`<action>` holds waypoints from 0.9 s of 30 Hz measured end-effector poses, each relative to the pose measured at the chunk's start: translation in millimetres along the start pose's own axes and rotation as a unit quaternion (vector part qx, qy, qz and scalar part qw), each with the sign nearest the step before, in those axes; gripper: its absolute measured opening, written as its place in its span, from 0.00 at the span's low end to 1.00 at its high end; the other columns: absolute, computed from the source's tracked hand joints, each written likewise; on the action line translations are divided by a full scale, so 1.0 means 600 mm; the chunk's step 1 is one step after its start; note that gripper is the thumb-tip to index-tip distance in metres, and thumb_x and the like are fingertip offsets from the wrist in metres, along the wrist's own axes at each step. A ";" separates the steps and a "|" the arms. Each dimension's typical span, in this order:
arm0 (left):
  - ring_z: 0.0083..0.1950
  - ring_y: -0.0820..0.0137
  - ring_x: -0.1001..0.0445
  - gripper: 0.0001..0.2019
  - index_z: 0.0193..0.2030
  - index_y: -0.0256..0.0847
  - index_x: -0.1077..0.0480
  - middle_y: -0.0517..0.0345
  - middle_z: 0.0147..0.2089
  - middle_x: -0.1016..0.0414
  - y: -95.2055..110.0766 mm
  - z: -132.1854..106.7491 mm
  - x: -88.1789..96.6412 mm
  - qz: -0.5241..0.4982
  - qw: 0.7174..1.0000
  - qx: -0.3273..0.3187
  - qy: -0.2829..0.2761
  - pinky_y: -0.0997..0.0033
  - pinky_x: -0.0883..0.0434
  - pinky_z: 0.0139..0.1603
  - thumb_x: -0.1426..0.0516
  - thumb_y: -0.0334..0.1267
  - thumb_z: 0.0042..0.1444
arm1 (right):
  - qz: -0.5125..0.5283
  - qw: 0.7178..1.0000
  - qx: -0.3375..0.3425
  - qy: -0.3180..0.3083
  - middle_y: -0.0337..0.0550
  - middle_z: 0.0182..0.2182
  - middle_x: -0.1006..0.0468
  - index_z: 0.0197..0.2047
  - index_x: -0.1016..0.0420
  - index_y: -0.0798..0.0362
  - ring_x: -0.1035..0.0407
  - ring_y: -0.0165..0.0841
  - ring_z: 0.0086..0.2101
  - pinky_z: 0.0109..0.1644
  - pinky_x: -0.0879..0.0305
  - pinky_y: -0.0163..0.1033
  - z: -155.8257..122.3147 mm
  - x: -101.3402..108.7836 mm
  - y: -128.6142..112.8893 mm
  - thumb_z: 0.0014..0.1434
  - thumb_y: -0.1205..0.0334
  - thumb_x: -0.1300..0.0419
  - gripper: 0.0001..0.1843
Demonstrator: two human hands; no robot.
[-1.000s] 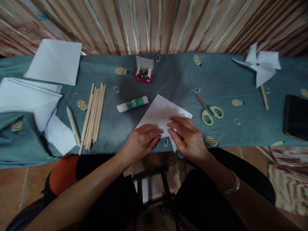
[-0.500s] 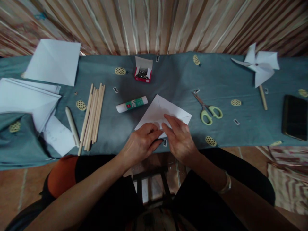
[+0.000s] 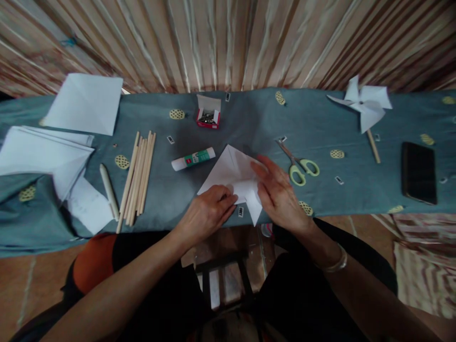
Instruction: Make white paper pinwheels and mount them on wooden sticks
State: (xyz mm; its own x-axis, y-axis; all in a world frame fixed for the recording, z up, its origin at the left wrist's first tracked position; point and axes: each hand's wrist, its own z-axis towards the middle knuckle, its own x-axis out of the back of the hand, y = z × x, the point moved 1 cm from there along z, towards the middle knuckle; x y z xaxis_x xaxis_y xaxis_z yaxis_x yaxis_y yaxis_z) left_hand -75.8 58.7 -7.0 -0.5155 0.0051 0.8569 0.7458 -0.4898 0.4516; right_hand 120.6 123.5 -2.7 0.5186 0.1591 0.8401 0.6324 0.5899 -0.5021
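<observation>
White paper [image 3: 226, 168] on the worktop [image 3: 249, 121]
Left hand [image 3: 206, 209] curls its fingers at the near edge, grip unclear; right hand [image 3: 283, 197] spreads its own loosely opposite.

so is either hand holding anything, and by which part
The left hand holds the white paper at its near edge; the right hand is at the paper's right side, grip unclear.
</observation>
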 end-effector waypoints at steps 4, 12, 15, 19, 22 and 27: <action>0.43 0.66 0.26 0.11 0.47 0.35 0.27 0.50 0.42 0.26 -0.006 0.001 0.010 0.027 0.999 -0.030 -0.021 0.67 0.24 0.40 0.49 0.34 0.65 | -0.017 0.999 -0.025 0.020 0.55 0.63 0.35 0.65 0.38 0.55 0.41 0.46 0.63 0.65 0.42 0.57 0.007 0.016 0.014 0.67 0.61 0.51 0.24; 0.46 0.63 0.29 0.11 0.46 0.38 0.26 0.49 0.46 0.26 -0.039 0.002 0.042 0.066 0.998 -0.018 -0.015 0.60 0.27 0.47 0.48 0.28 0.61 | 0.034 0.999 -0.035 0.009 0.47 0.49 0.21 0.50 0.24 0.51 0.27 0.40 0.51 0.58 0.30 0.49 -0.034 0.044 0.020 0.64 0.66 0.48 0.15; 0.50 0.60 0.30 0.13 0.48 0.39 0.27 0.47 0.51 0.26 -0.036 0.002 0.045 0.065 0.997 -0.010 -0.027 0.57 0.29 0.50 0.47 0.27 0.59 | 0.043 0.999 -0.026 -0.006 0.45 0.48 0.21 0.47 0.23 0.50 0.26 0.38 0.51 0.57 0.29 0.47 -0.044 0.043 0.023 0.62 0.68 0.47 0.15; 0.55 0.57 0.32 0.14 0.52 0.40 0.29 0.46 0.55 0.28 -0.011 -0.001 0.038 0.050 0.998 -0.026 0.012 0.52 0.31 0.53 0.47 0.30 0.61 | 0.030 0.999 -0.020 -0.005 0.46 0.50 0.22 0.48 0.23 0.50 0.27 0.38 0.50 0.57 0.29 0.47 -0.046 0.040 0.022 0.62 0.69 0.48 0.16; 0.52 0.59 0.30 0.14 0.52 0.39 0.30 0.46 0.53 0.27 0.015 -0.002 0.024 0.035 0.998 -0.058 -0.001 0.55 0.29 0.50 0.45 0.39 0.62 | 0.009 1.000 -0.010 -0.007 0.49 0.51 0.23 0.49 0.23 0.53 0.27 0.39 0.50 0.56 0.29 0.47 -0.045 0.040 0.018 0.62 0.69 0.48 0.16; 0.46 0.60 0.27 0.13 0.48 0.34 0.30 0.46 0.48 0.24 0.034 0.000 0.006 0.039 0.995 -0.086 -0.045 0.57 0.26 0.46 0.45 0.40 0.62 | -0.023 1.000 0.006 -0.011 0.50 0.51 0.23 0.50 0.24 0.53 0.27 0.41 0.50 0.55 0.28 0.49 -0.047 0.039 0.017 0.61 0.69 0.48 0.17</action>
State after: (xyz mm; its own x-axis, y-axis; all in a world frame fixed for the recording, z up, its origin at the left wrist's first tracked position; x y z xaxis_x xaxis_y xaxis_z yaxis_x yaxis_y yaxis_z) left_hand -62.4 48.6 5.4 -0.4139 0.0348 0.9096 0.6950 -0.6333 0.3405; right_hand 155.3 110.9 5.9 0.4767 0.1486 0.8664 0.6483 0.6062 -0.4607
